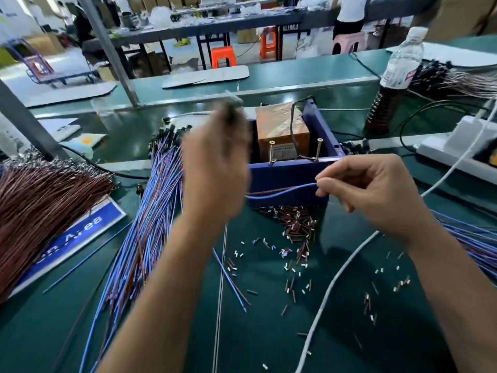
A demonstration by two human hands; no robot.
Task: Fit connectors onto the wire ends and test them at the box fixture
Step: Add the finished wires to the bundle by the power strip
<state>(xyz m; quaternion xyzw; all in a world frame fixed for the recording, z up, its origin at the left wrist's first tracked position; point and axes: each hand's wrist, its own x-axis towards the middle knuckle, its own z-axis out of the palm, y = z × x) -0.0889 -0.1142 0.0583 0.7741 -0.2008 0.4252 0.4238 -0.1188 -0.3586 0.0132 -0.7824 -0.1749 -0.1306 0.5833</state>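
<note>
Right hand pinches a blue wire before the box fixture, left hand blurred, its grip unreadable; probably testing, so the wire end likely needs guiding to the fixture.

Blue sign lying on green surface, partly under brown wire bundle: white lettering, "Area" legible; preceding word covered. Bottle label and orange box print: unreadable.

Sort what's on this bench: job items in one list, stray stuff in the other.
Job: blue wire pinched by right hand; left hand, blurred; blue box fixture; blue wire bundle; loose connectors.

Lying about: water bottle; white cable; brown wire bundle.
</note>
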